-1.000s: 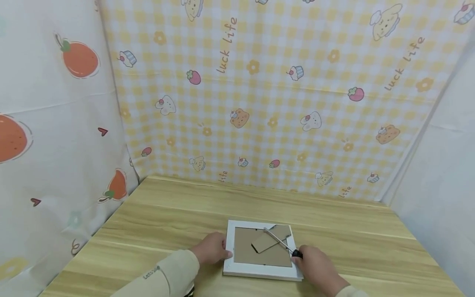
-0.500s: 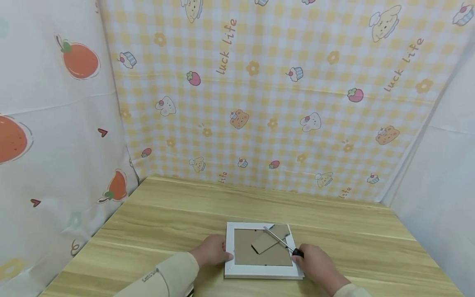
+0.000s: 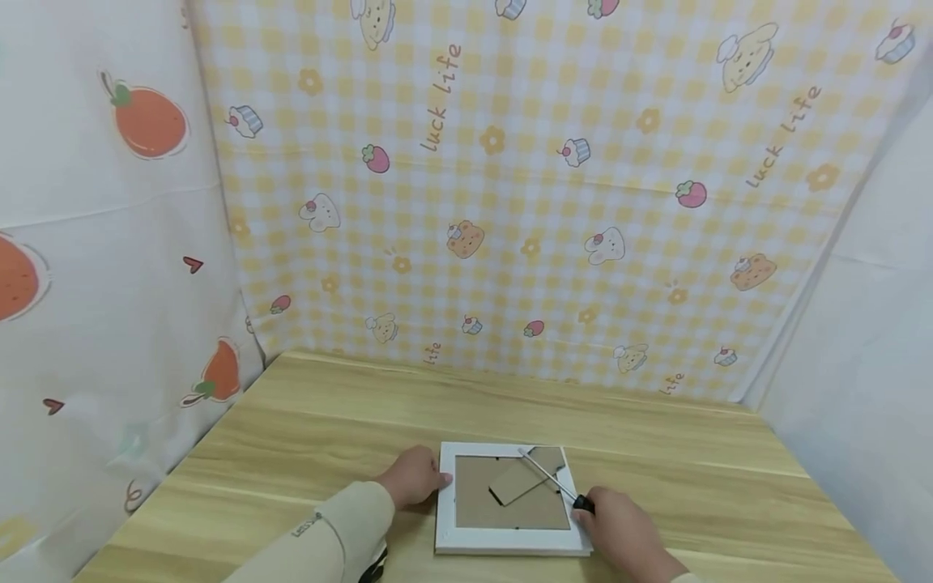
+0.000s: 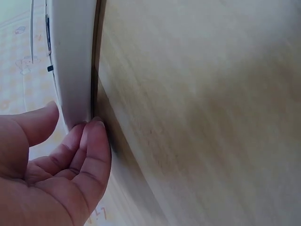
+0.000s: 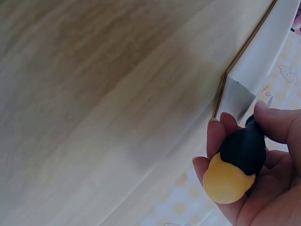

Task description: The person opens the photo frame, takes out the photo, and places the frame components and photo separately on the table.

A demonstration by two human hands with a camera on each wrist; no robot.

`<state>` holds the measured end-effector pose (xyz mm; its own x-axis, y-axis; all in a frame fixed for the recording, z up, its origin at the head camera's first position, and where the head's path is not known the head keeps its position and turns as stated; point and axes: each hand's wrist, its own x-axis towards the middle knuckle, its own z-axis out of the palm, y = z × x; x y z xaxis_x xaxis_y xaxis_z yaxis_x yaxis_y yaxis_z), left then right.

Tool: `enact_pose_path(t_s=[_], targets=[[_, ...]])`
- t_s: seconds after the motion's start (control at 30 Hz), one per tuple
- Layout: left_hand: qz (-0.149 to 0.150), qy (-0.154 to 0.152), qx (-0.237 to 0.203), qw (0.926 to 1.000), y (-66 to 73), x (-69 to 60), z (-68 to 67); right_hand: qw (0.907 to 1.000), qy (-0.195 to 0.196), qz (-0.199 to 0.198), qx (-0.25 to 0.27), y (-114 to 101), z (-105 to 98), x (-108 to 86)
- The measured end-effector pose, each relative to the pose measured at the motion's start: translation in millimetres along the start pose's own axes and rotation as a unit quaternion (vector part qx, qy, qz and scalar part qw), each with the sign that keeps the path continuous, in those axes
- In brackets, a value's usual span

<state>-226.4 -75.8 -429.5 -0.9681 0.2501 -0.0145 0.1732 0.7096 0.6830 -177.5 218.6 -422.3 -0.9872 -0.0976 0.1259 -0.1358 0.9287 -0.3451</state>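
White frame (image 3: 510, 538) lies on the desk (image 3: 350, 413), near six o'clock. Left hand (image 3: 414, 475), narrowed, grips its nine-o'clock edge. Right hand (image 3: 623, 522), fingers curled, holds a screwdriver (image 3: 548, 474) pointing to ten o'clock.

Left grip (image 3: 411, 478): fingers (image 4: 96, 146) bent close together, thumb (image 4: 42, 123) apart. Right grip (image 3: 623, 525): fingers (image 5: 216, 137) curled, thumb (image 5: 277, 121) opposite.

checked cloth (image 3: 510, 194): "luck life" | left sleeve (image 3: 321, 541): "Lets", rest unclear
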Motion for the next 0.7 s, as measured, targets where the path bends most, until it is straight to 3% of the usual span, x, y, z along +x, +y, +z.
enact_pose_path(t_s=[0.4,0.7], targets=[[0.014,0.017,0.017,0.9996,7.1,-6.8,-1.3,0.9999,-0.008,-0.003,0.006,-2,4,9.9],[0.024,0.017,0.017,0.9994,4.7,-11.6,2.1,0.9998,-0.007,-0.017,0.002,-1,3,14.4]])
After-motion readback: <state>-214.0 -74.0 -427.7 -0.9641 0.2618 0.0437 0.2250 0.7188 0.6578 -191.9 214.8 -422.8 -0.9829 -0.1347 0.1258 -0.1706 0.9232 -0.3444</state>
